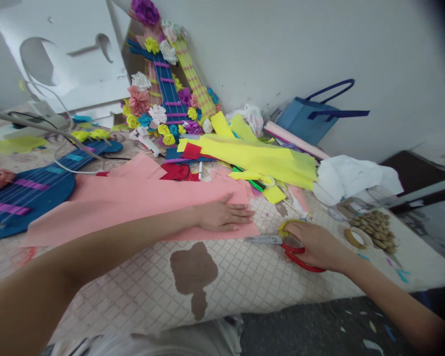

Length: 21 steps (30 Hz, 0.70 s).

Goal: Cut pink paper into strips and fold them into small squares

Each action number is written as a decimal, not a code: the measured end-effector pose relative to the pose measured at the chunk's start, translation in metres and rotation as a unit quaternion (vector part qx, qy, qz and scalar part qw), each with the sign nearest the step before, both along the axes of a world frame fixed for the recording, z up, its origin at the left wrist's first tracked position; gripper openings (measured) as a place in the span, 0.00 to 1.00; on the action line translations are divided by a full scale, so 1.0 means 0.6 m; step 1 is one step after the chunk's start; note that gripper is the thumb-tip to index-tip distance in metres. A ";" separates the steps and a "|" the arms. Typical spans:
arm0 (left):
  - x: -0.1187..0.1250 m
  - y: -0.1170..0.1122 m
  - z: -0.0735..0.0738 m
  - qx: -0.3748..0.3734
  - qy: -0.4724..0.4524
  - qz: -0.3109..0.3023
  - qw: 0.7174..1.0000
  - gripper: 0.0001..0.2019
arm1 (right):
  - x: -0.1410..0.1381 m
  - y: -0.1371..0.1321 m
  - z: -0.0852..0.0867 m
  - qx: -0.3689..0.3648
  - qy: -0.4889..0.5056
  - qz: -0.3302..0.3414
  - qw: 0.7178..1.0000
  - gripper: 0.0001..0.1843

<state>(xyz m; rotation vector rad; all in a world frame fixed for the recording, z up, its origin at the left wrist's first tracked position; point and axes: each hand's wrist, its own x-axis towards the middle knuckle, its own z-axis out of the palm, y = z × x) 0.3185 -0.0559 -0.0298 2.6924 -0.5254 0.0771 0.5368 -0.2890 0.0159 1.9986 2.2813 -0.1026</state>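
While the left hand (222, 216) lies flat on a pink sheet (133, 198), the right hand (315, 244) grasps partly hidden scissors (265, 239).

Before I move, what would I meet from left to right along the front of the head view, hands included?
Blue guitar-shaped craft → left hand, flat on pink paper → right hand, holding scissors → tape roll.

Left hand (222, 216), right hand (313, 243): bare. Forearms (133, 238) behind them: bare. Garment (196, 342): pale grey, creased, nearer the body than both hands.
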 end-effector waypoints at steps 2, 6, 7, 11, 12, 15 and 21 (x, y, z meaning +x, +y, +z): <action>0.000 0.000 -0.001 0.001 0.002 0.002 1.000 0.26 | -0.004 0.002 0.001 -0.001 0.005 -0.007 1.000 0.06; 0.000 0.000 -0.001 0.008 0.003 0.006 1.000 0.25 | -0.011 0.008 -0.002 -0.004 -0.002 -0.010 1.000 0.08; -0.001 -0.001 0.000 0.010 0.003 0.007 1.000 0.25 | -0.012 0.010 -0.003 -0.004 -0.004 -0.008 1.000 0.08; -0.001 -0.002 0.002 0.014 0.009 0.008 1.000 0.25 | -0.019 0.015 -0.004 -0.001 0.000 0.008 1.000 0.10; -0.001 -0.002 0.003 0.014 0.010 0.008 1.000 0.25 | -0.019 0.016 -0.004 -0.001 -0.001 0.011 1.000 0.09; 0.000 -0.003 0.004 0.010 0.013 0.010 1.000 0.25 | -0.017 0.014 -0.005 -0.005 -0.008 0.014 1.000 0.07; 0.000 -0.004 0.008 0.000 0.026 0.013 1.000 0.25 | -0.008 0.008 -0.014 -0.003 -0.020 0.017 1.000 0.10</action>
